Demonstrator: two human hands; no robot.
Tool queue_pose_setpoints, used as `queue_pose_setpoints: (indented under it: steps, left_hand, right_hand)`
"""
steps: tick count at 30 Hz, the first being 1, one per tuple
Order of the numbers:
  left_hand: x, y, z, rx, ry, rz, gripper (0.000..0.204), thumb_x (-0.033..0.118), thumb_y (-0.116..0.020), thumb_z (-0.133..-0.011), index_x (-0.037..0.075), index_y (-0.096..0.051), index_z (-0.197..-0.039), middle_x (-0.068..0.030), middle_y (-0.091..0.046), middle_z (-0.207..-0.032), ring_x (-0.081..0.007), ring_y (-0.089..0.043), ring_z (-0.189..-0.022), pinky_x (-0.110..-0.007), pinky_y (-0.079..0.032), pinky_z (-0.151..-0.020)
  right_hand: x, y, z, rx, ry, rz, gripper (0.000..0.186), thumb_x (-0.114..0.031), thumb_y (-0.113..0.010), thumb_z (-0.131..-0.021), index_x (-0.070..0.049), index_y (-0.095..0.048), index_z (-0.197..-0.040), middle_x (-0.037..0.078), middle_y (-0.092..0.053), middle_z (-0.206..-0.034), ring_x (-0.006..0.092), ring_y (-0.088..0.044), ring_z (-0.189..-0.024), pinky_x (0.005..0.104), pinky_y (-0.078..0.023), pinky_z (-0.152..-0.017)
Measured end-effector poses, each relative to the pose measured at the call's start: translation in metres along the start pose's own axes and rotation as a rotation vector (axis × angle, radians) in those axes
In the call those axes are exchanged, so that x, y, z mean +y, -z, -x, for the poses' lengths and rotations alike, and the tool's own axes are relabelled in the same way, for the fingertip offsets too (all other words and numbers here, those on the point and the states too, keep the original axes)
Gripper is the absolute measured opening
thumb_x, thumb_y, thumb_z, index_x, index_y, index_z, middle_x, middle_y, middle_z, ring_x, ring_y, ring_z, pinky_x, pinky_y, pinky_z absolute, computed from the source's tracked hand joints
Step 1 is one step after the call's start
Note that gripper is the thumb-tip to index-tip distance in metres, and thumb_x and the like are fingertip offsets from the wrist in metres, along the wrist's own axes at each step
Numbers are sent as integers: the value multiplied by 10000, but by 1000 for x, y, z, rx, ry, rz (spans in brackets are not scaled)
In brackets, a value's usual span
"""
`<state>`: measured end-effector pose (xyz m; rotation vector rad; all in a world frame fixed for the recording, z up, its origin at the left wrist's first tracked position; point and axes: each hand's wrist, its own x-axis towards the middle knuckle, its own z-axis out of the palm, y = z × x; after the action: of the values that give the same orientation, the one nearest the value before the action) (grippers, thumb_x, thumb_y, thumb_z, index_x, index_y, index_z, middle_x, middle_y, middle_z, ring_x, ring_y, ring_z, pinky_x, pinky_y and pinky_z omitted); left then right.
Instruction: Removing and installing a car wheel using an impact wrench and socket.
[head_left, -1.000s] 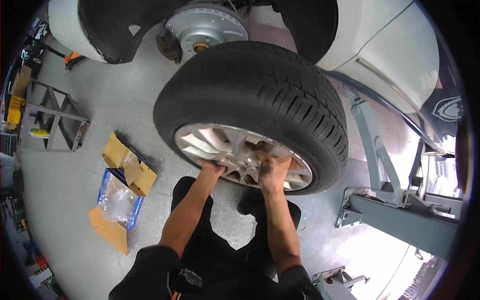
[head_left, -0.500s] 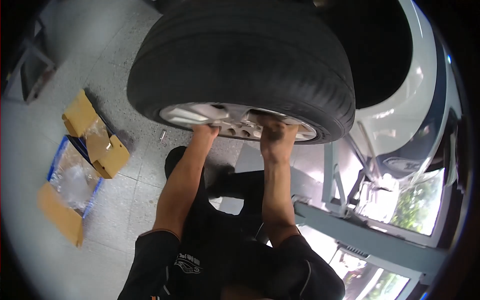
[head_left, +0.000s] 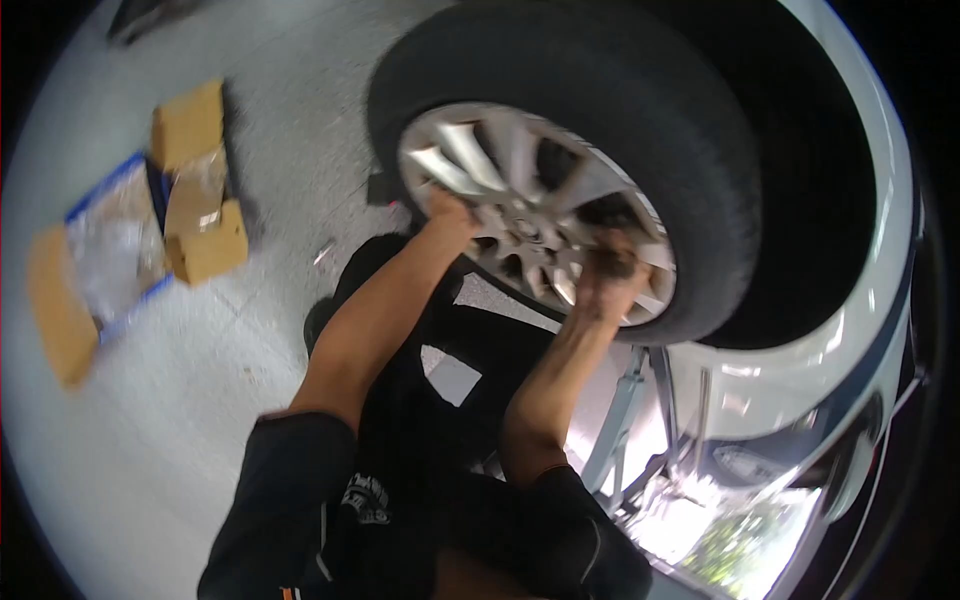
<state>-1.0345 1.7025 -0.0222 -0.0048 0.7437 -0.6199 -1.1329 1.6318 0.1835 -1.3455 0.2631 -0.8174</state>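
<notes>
A car wheel with a silver alloy rim point(head_left: 520, 165) and a black tyre point(head_left: 690, 190) fills the upper middle, beside the dark wheel arch of a white car. My left hand point(head_left: 452, 213) grips a spoke on the left part of the rim, its fingertips hidden in the gap. On the right part of the rim, my right hand point(head_left: 612, 272) is closed round another spoke, fingers reaching in between the spokes. Dark smudges mark the back of that hand.
Opened cardboard boxes with clear plastic wrap point(head_left: 125, 235) lie on the grey floor at left. A small metal piece point(head_left: 324, 251) lies near my foot. The white car body point(head_left: 800, 380) curves along the right, above a grey-blue lift arm point(head_left: 615, 420).
My view has turned, so the rim's face shows far more than before. Both hands stay on the spokes. The boxes now appear higher and farther left.
</notes>
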Motion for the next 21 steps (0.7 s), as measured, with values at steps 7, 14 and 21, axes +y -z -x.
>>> queue_pose_setpoints:
  steps: [7,14,21]
  left_hand:
    - [-19,-5,-34,70,-68,-506,456,418,-379,-880,167,-515,-1235,-39,-463,-1357,-235,-415,-1227,-532,-315,-958]
    - [-37,-31,-44,189,58,4,499,434,-468,-823,122,-536,-1206,-60,-482,-1331,-242,-438,-1197,-539,-333,-925]
    - [-33,-44,-54,187,37,-145,497,469,-355,-868,163,-529,-1219,-3,-466,-1360,-231,-431,-1216,-566,-279,-987]
  right_hand:
    - [1,1,-22,-21,0,79,104,121,-587,-681,107,-616,-779,145,-622,-824,208,-580,-793,293,-440,-799]
    - [6,14,-44,49,53,129,62,130,-547,-701,122,-589,-746,112,-589,-744,173,-555,-717,252,-434,-704]
    - [12,12,-42,4,89,104,244,156,-537,-669,118,-563,-909,138,-580,-872,203,-561,-810,287,-444,-788]
